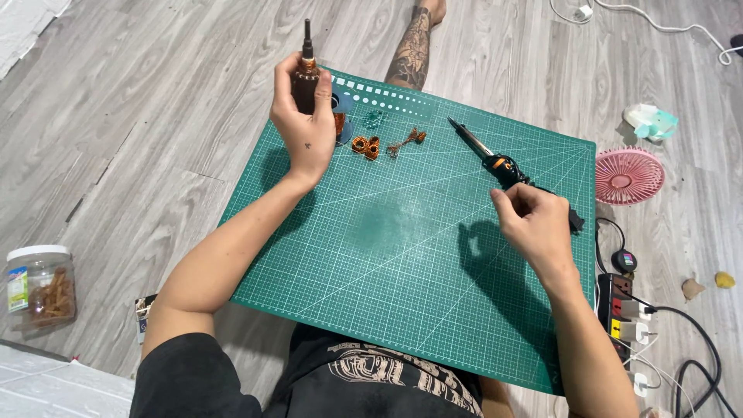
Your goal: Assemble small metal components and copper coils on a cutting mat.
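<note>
**Bottle up in the left hand, iron under the right**

The left hand is gripping a small brown bottle upright, fingers wrapped round its body, at about 11 o'clock over the green mat. The bottle's black nozzle is pointing straight up, clear of the fingers. The right hand is closing on the rear of a soldering iron, which is lying on the mat at about 2 o'clock with its tip pointing toward 11 o'clock; the thumb and forefinger are pinching at the handle end or its cord, though which one the fingers are hiding.

Between the hands, at 12 o'clock on the mat, small copper coils are lying just beside the bottle hand, with a wire scrap a little to their right.

Doing this well seems to call for these:

- Keeping the bottle upright while it is being held so nothing runs from the nozzle.
- Taking the iron by the insulated handle only, well back from the metal shaft.
- Keeping the tip aimed away from the left wrist and the coils while it is lifting.
- Minding the cord running toward the power strip at 4 o'clock, so it is not dragging across the mat.

A pink fan is sitting off the mat at 3 o'clock, and a jar at 8 o'clock.
</note>
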